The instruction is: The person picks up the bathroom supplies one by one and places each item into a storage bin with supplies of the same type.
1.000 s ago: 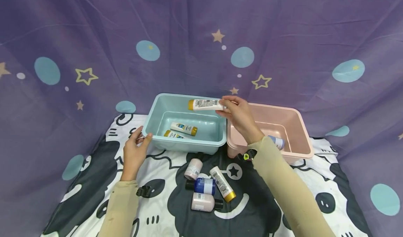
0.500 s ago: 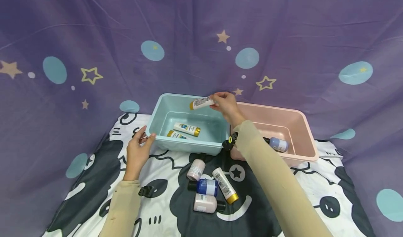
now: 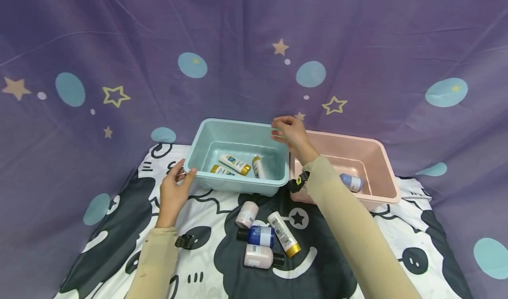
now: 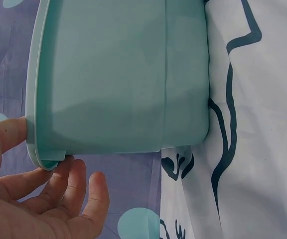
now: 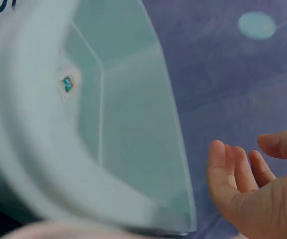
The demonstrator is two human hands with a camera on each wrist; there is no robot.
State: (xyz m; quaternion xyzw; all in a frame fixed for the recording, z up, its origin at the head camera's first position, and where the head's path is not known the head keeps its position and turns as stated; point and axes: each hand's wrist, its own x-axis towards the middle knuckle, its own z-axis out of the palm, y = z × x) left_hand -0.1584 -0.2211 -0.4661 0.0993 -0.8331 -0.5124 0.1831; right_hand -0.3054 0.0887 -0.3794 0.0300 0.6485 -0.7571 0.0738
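A light blue plastic bin (image 3: pixel 238 184) has three white tubes with gold caps inside; one tube (image 3: pixel 258 167) lies at its right side, apart from another tube (image 3: pixel 234 163) further left. My left hand (image 3: pixel 173 195) grips the bin's front left corner, thumb on one side of the rim and fingers (image 4: pixel 76 186) under it. Over the bin's back right corner is my right hand (image 3: pixel 294 139), holding nothing, its fingers (image 5: pixel 218 169) loosely bent and apart from the wall.
A pink bin (image 3: pixel 375 158) with a periwinkle bottle (image 3: pixel 352 182) stands at the right. In front lie a white tube (image 3: pixel 283 233), a dark blue bottle (image 3: pixel 261 236) and two pale pink bottles (image 3: pixel 258 256) on the printed cloth. A purple curtain (image 3: pixel 238 69) hangs behind.
My right hand has let go of the white tube, which now lies in the light blue bin's right side. The left hand keeps its hold on the rim.
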